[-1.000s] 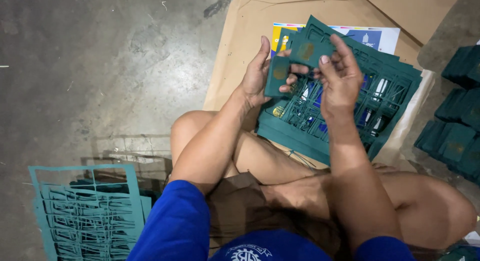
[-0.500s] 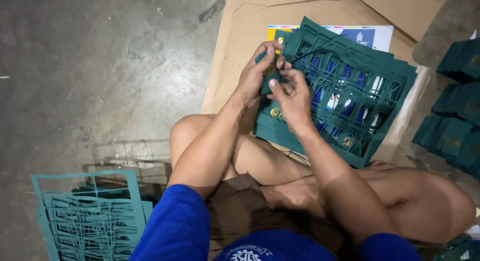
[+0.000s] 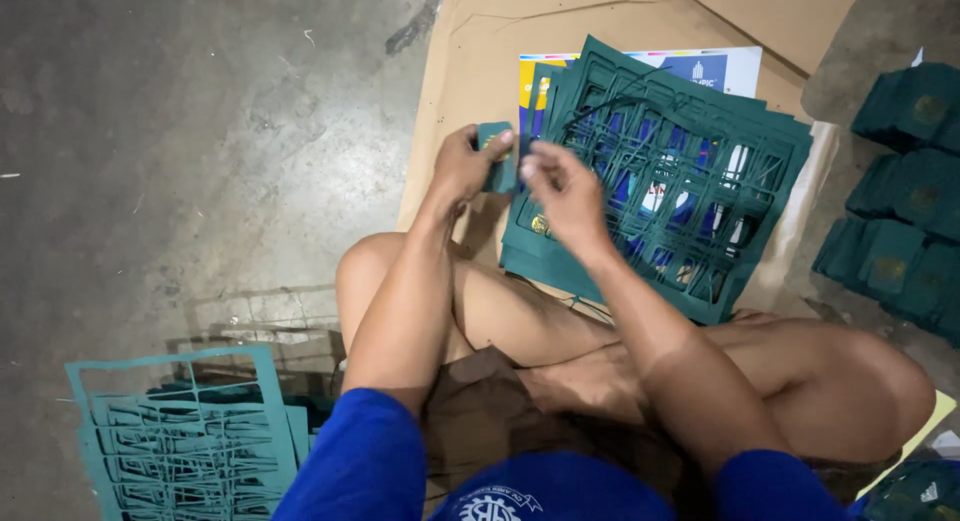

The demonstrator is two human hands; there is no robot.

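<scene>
Hands: left hand (image 3: 462, 166) grip pinches small green card (image 3: 496, 169); right hand (image 3: 562, 189) fingers half-curled, holding nothing; bare concrete floor (image 3: 200, 161) leftward.

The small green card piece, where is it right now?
In the left hand, upper middle, above the left knee, beside the stack of green cut sheets.

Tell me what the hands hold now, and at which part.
The left hand holds a small green card piece by its left edge. The right hand is beside it; whether it touches cannot be told.
</scene>
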